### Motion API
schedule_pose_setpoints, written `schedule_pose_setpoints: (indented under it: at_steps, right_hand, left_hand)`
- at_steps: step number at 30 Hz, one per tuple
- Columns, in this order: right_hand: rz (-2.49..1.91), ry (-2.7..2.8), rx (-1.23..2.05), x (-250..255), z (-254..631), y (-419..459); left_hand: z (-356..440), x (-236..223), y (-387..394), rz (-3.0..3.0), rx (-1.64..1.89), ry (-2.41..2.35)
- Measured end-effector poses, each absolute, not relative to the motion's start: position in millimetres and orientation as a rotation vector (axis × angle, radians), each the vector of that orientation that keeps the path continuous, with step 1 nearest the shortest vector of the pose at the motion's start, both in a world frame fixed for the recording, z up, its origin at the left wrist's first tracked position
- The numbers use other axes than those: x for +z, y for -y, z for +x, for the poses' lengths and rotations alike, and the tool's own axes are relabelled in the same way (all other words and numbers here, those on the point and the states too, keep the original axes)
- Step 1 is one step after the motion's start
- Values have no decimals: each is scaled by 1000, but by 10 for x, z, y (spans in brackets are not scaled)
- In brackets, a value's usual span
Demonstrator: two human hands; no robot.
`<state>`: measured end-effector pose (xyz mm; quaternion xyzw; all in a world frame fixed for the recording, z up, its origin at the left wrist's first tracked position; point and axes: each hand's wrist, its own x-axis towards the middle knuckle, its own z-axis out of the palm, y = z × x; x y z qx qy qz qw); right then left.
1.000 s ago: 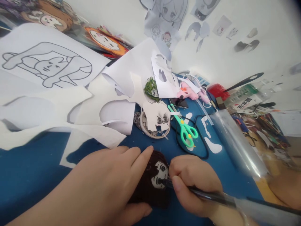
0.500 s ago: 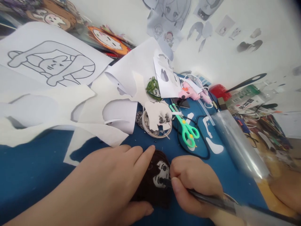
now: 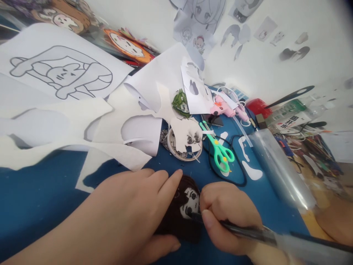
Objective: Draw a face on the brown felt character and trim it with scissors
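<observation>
A dark brown cut-out head (image 3: 179, 228), felt-like, with a pale face and black-drawn eyes, lies on the blue tabletop. My left hand (image 3: 132, 206) rests over its left side, fingers stretched out and thumb spread, holding it down. In my right hand (image 3: 231, 213) is a long black pen (image 3: 239, 230), gripped between closed fingers. Its dark tip touches the lower eye on the pale face. Part of the cut-out is hidden under my left hand. The rear of the pen is blurred.
Green scissors (image 3: 219, 151) lie beyond my right hand, beside a roll of tape (image 3: 172, 147) with a cut face piece on top. Cut-up pale sheets (image 3: 104, 143) spread across the left. A pink glue gun (image 3: 224, 106) and a clear plastic roll (image 3: 284, 169) are at the right.
The pen tip has shifted very slightly on the lower eye, where the dark patch looks fuller. My left hand stays in place.
</observation>
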<state>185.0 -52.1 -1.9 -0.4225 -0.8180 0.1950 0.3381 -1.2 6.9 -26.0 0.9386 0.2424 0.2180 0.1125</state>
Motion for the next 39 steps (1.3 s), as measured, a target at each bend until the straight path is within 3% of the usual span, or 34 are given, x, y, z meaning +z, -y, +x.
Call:
schedule_pose_setpoints:
  at_steps: [18,26,33,39]
  right_hand:
    - [-1078,2076,553,-32,1840,521]
    - [-1093,2038,611,-44,1841,534]
    - [-1115,1396,717,-190,1995,589]
    - [-1144,1276,557,-215,2114,454]
  left_hand:
    - [-27,-210,-67,2781,667,-685]
    - [-36,-300,-44,2676,421,-764]
    - [-118,-247,-238,2548,365,-684]
    - [-154,-213,-315,2532,408,-703]
